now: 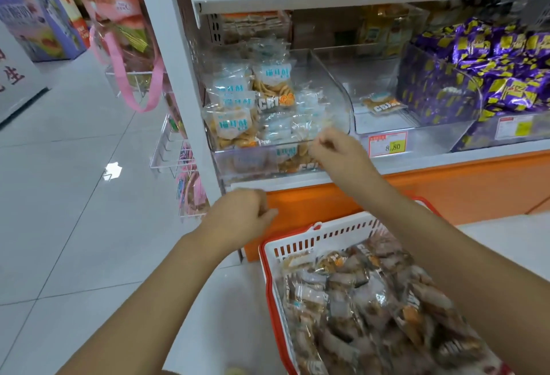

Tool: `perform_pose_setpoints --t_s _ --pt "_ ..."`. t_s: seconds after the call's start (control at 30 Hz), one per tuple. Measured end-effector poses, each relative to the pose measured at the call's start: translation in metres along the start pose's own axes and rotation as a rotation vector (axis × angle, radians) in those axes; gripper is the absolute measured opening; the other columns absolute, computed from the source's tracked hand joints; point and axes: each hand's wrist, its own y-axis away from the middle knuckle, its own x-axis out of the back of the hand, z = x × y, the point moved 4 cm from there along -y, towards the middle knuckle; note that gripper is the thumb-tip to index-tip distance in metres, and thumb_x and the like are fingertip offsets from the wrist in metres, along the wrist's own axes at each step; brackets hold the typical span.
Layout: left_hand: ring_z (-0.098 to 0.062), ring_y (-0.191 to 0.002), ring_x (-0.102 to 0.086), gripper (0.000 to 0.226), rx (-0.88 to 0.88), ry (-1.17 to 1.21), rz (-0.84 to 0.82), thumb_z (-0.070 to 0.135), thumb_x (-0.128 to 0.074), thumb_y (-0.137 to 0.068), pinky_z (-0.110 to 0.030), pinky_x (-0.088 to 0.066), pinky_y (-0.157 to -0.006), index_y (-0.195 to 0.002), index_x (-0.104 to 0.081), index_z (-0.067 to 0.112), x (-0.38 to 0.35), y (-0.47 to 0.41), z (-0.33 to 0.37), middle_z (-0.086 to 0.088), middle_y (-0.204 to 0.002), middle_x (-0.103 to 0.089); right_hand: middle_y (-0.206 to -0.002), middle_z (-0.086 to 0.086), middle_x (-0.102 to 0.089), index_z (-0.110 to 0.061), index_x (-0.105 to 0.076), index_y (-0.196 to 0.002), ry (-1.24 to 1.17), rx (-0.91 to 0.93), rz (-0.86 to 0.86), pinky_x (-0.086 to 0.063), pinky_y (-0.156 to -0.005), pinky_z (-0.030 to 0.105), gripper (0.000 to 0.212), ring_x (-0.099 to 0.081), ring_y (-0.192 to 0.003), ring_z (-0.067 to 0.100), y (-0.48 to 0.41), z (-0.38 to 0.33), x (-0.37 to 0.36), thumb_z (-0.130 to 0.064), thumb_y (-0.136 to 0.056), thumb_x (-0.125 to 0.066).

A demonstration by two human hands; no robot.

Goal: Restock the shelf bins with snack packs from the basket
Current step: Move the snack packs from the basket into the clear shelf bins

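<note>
The snack packs (372, 300) in the basket (294, 243) look light, slippery and crushable, so a sealed edge is the best hold. The left hand (241, 214) is curled on nothing; whether the right hand (336, 151) holds anything, one cannot tell.

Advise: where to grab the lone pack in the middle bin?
Probably pinch the near edge of the lone pack from the front, over the low lip of the middle bin: it lies flat, and tall side walls block other ways.

Left hand (241, 214) and right hand (336, 151) bare; forearms (148, 300) bare too; pale yellowish scrap (235, 371) at bottom centre, perhaps clothing.
</note>
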Motion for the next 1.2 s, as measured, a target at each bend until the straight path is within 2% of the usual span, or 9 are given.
perform_pose_setpoints --t_s 0.2,0.3,0.37,0.43,0.53,0.6,0.97,1.07,1.2 --pt "-0.026 -0.096 -0.060 0.027 0.086 -0.167 -0.416 0.030 -0.046 -0.097 -0.037 -0.050 -0.086 -0.108 -0.063 0.012 -0.067 0.007 -0.017 -0.009 -0.106 -0.064 -0.091 0.005 -0.061 -0.005 -0.060 -0.098 0.291 -0.369 -0.464 -0.043 -0.068 0.025 0.013 -0.053 -0.077 0.015 0.050 0.130 -0.047 -0.015 -0.094 -0.053" --pt "-0.024 -0.110 -0.058 0.036 0.072 -0.074 -0.589 0.032 -0.048 -0.097 -0.034 -0.047 -0.095 -0.129 -0.054 0.019 -0.102 0.014 -0.017 -0.002 -0.126 -0.059 -0.073 0.003 -0.053 -0.013 -0.055 -0.074 0.409 -0.457 -0.582 -0.044 -0.065 0.024 0.012 -0.049 -0.069 0.013 0.072 0.178 -0.075 -0.012 -0.086 -0.055" --pt "-0.020 -0.096 -0.060 0.034 0.085 -0.106 -0.672 0.032 -0.050 -0.096 -0.030 -0.050 -0.085 -0.123 -0.058 0.015 -0.123 0.017 -0.018 -0.003 -0.112 -0.063 -0.065 -0.001 -0.047 -0.017 -0.049 -0.065 0.427 -0.511 -0.645 -0.044 -0.059 0.025 0.019 -0.046 -0.060 0.010 0.085 0.202 -0.095 -0.015 -0.082 -0.059" --pt "-0.018 -0.081 -0.055 0.032 0.086 -0.165 -0.721 0.032 -0.048 -0.097 -0.028 -0.046 -0.074 -0.114 -0.061 0.008 -0.134 0.017 -0.016 -0.004 -0.091 -0.057 -0.078 -0.005 -0.054 -0.018 -0.055 -0.086 0.397 -0.555 -0.735 -0.043 -0.059 0.018 0.016 -0.056 -0.073 0.008 0.099 0.215 -0.113 -0.025 -0.081 -0.068" --pt "-0.019 -0.078 -0.053 0.031 0.078 -0.200 -0.721 0.030 -0.047 -0.097 -0.030 -0.046 -0.072 -0.114 -0.060 0.007 -0.136 0.014 -0.014 -0.005 -0.089 -0.055 -0.122 -0.008 -0.053 -0.023 -0.047 -0.128 0.329 -0.524 -0.828 -0.048 -0.094 0.030 0.079 -0.053 -0.117 0.017 0.111 0.227 -0.138 -0.053 -0.063 -0.081" --pt "-0.021 -0.083 -0.058 0.033 0.070 -0.203 -0.717 0.031 -0.047 -0.097 -0.032 -0.050 -0.076 -0.116 -0.060 0.007 -0.138 0.011 -0.017 -0.007 -0.096 -0.061 -0.134 -0.005 -0.047 -0.024 -0.039 -0.139 0.400 -0.458 -0.878 -0.040 -0.106 0.034 0.092 -0.045 -0.127 0.019 0.112 0.227 -0.148 -0.054 -0.063 -0.081" --pt "-0.021 -0.086 -0.062 0.031 0.090 -0.178 -0.717 0.024 -0.048 -0.096 -0.031 -0.052 -0.077 -0.119 -0.060 0.009 -0.142 0.008 -0.020 -0.007 -0.099 -0.064 -0.143 0.004 -0.036 -0.027 -0.048 -0.132 0.683 -0.419 -0.900 -0.041 -0.098 0.043 0.082 -0.034 -0.127 0.028 0.124 0.276 -0.184 -0.076 -0.066 -0.051" --pt "-0.020 -0.088 -0.064 0.030 0.088 -0.186 -0.714 0.022 -0.048 -0.095 -0.030 -0.053 -0.076 -0.119 -0.061 0.011 -0.142 0.010 -0.018 -0.007 -0.103 -0.066 -0.142 0.008 -0.038 -0.015 -0.042 -0.138 0.707 -0.423 -0.772 -0.039 -0.104 0.038 0.069 -0.035 -0.130 0.027 0.129 0.249 -0.177 -0.051 -0.083 -0.062" --pt "-0.013 -0.064 -0.051 0.024 0.076 -0.199 -0.707 0.019 -0.047 -0.096 -0.023 -0.042 -0.059 -0.111 -0.063 0.007 -0.137 0.013 -0.012 -0.002 -0.073 -0.052 -0.133 0.007 -0.049 -0.011 -0.047 -0.130 0.769 -0.393 -0.617 -0.044 -0.098 0.030 0.039 -0.049 -0.120 0.021 0.138 0.251 -0.177 -0.025 -0.094 -0.055"
